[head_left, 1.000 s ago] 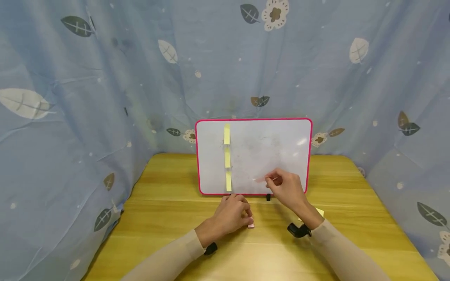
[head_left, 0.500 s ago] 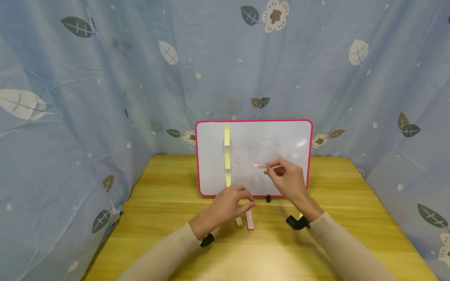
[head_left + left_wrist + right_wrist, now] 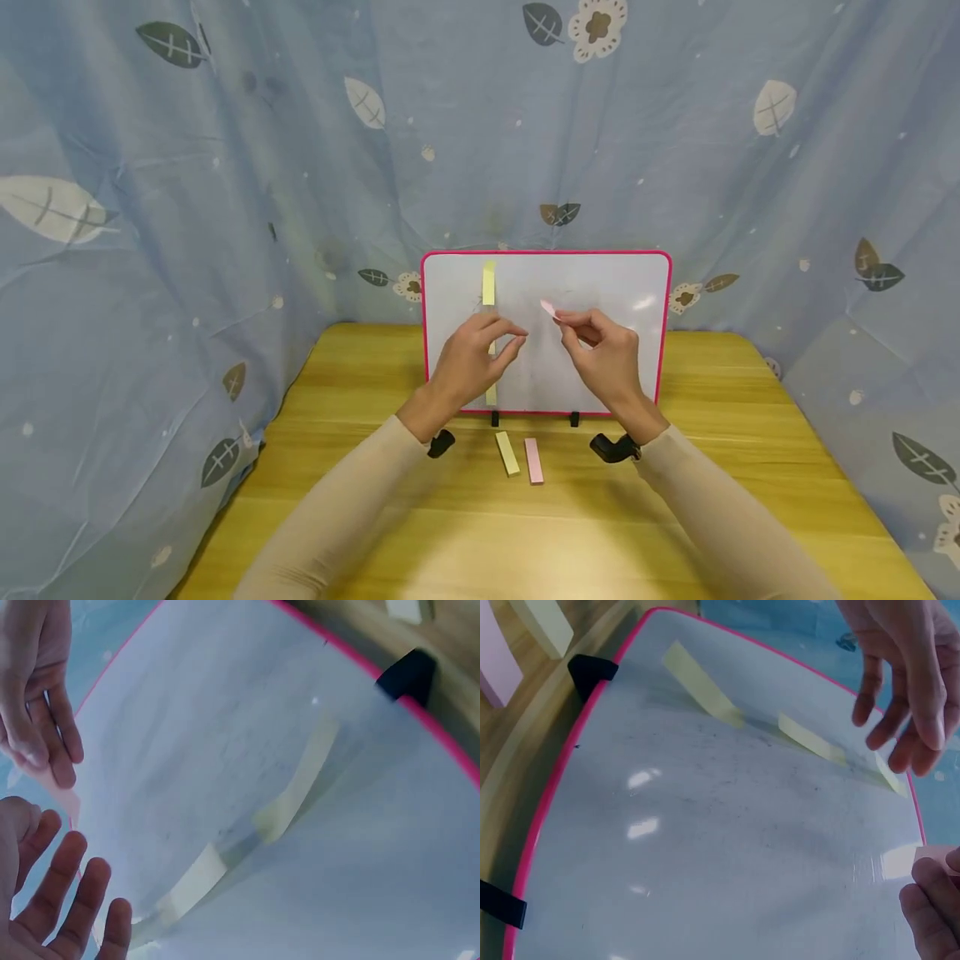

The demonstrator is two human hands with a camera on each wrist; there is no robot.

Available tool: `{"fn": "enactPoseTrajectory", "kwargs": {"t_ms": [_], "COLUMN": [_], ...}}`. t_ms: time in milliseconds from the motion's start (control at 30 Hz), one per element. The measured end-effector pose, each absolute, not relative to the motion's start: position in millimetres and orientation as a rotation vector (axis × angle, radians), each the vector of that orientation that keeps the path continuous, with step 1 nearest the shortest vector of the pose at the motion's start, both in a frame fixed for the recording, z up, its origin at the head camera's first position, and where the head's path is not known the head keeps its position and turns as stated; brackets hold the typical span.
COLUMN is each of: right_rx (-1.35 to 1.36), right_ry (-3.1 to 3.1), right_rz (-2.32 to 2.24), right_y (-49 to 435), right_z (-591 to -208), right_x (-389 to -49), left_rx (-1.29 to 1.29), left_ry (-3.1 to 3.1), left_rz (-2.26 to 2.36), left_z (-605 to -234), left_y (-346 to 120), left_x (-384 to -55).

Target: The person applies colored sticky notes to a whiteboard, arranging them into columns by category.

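My right hand (image 3: 609, 357) pinches a small pink sticky-note strip (image 3: 549, 309) by one end, in front of the whiteboard (image 3: 615, 279). The strip's free end points up and left. To its left, my left hand (image 3: 467, 360) is raised with fingers loosely bent and nothing between them. It partly covers the column of yellow sticky-note strips (image 3: 489, 286) on the board. The left wrist view shows these yellow strips (image 3: 196, 883) with ends curling off the surface. The pink strip (image 3: 928, 856) also shows at the right wrist view's edge.
On the wooden table (image 3: 360, 375), a yellow sticky-note pad (image 3: 507, 454) and a pink one (image 3: 534, 462) lie before the board. Black feet (image 3: 574, 419) hold up the pink-framed board. A patterned blue curtain (image 3: 465, 125) surrounds the table.
My left hand has left the pink pad and risen in front of the board, uncovering both pads. The right hand has lifted the pink strip higher, and its free end now tilts upward.
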State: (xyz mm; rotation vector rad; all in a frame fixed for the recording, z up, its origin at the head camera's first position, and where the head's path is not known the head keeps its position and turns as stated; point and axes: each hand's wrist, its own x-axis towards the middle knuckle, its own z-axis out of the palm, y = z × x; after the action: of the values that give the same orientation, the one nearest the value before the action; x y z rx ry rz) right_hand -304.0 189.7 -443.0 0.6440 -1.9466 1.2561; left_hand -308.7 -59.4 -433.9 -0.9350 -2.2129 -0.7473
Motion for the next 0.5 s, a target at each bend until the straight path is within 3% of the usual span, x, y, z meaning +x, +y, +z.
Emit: {"fn": "enactPoseTrajectory", "kwargs": {"t_ms": [500], "right_rx": [0.679], "right_ry": [-1.853], "right_rz": [1.170], "right_y": [173], "right_z": [-432], "right_x": [-328], "left_rx": [-0.703], "left_ry": [-2.214], "left_rz": [-0.705], "left_z": [-382], "left_y": [-51], "left_x": [-354]}}
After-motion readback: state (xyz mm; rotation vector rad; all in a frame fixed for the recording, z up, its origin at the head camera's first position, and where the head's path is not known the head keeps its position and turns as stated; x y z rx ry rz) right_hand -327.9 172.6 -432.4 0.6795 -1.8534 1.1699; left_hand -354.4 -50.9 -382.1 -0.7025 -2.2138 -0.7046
